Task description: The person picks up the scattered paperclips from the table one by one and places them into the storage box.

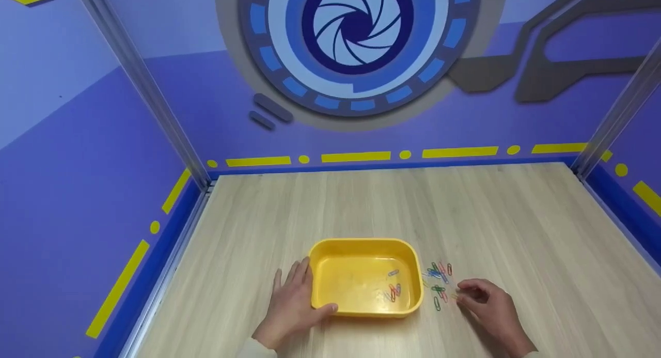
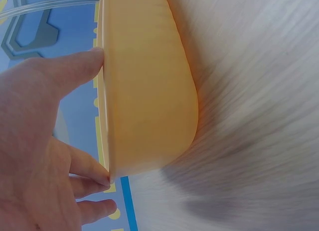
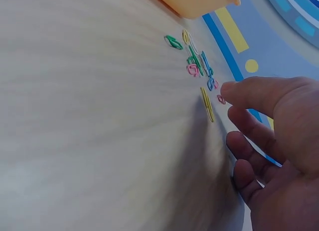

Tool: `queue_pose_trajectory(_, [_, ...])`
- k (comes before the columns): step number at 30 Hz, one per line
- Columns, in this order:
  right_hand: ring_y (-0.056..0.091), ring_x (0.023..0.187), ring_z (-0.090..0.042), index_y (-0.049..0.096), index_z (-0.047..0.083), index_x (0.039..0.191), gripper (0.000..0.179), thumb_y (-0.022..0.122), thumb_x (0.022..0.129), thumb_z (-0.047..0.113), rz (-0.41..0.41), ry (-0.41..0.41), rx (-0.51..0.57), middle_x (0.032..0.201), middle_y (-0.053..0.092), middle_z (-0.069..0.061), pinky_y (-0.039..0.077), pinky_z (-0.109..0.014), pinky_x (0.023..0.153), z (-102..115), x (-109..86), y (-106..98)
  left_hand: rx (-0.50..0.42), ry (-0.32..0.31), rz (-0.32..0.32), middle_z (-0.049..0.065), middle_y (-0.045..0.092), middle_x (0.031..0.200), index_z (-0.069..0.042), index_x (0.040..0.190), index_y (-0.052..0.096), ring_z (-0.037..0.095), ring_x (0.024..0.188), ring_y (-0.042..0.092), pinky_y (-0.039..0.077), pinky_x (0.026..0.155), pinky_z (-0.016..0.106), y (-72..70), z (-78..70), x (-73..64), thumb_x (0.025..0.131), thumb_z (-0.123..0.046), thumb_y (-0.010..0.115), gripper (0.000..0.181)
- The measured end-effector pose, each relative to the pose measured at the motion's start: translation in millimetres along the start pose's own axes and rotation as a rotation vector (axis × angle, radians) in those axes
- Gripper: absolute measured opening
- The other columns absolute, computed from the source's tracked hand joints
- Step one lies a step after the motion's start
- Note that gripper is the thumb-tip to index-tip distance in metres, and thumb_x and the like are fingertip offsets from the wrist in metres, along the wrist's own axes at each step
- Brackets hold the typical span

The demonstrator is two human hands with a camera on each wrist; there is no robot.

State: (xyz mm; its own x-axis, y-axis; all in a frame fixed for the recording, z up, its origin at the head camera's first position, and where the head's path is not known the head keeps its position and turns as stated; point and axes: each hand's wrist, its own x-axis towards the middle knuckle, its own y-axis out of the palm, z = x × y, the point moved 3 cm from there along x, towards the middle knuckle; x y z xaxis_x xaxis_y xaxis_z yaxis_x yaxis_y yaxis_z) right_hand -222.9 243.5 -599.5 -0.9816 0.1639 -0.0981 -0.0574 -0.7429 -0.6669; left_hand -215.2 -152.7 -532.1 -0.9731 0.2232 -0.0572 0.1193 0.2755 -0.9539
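A yellow plastic box stands on the table with several coloured paper clips lying in its right part. My left hand holds the box by its left end, the thumb over the near rim and the fingers along the left side. In the left wrist view, the thumb and fingertips touch the rim of the box. To the right of the box lies a loose group of paper clips. Beside it is my right hand, fingers loosely bent. A yellow paper clip lies near its fingertips, with a visible gap.
Light wood table extends behind and to both sides of the box. A purple and blue printed wall rises behind it, and metal corner posts stand at the back left and right.
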Motion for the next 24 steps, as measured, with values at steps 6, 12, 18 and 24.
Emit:
queue_pose_trajectory(6, [0.050, 0.084, -0.008, 0.067, 0.019, 0.099, 0.025, 0.073, 0.075, 0.017, 0.023, -0.001, -0.022, 0.103, 0.062, 0.002, 0.043, -0.016, 0.066, -8.8, 1.3, -1.1, -0.026, 0.035, -0.032, 0.014, 0.024, 0.149, 0.000, 0.143, 0.024, 0.035, 0.137, 0.024, 0.010, 0.105, 0.064, 0.8, -0.8, -1.1, 0.072, -0.070, 0.054, 0.104])
queue_pose_trajectory(12, [0.051, 0.091, -0.010, 0.069, 0.021, 0.094, 0.021, 0.074, 0.073, 0.018, 0.040, -0.010, -0.033, 0.107, 0.058, 0.001, 0.045, -0.016, 0.073, -13.7, 4.7, -0.2, -0.030, 0.008, -0.004, 0.013, 0.023, 0.150, -0.002, 0.144, 0.022, 0.034, 0.137, 0.023, 0.008, 0.106, 0.063, 1.9, -2.0, 1.3, 0.070, -0.073, 0.052, 0.106])
queue_pose_trajectory(18, [0.053, 0.094, -0.009, 0.070, 0.021, 0.091, 0.018, 0.074, 0.074, 0.018, 0.051, -0.018, -0.011, 0.107, 0.056, 0.001, 0.049, -0.027, 0.084, -13.8, 9.6, 0.8, -0.028, -0.027, 0.013, 0.011, 0.020, 0.152, -0.004, 0.145, 0.021, 0.032, 0.139, 0.020, 0.004, 0.108, 0.062, 1.4, -1.1, 2.3, 0.070, -0.073, 0.053, 0.107])
queue_pose_trajectory(24, [0.052, 0.092, -0.008, 0.069, 0.022, 0.087, 0.014, 0.073, 0.074, 0.017, 0.049, -0.023, -0.016, 0.104, 0.055, 0.004, 0.047, -0.019, 0.080, -13.1, 10.2, 4.0, -0.025, -0.035, 0.020, 0.010, 0.018, 0.152, -0.004, 0.145, 0.021, 0.032, 0.140, 0.019, 0.005, 0.108, 0.062, 2.9, 0.7, 0.7, 0.071, -0.072, 0.053, 0.106])
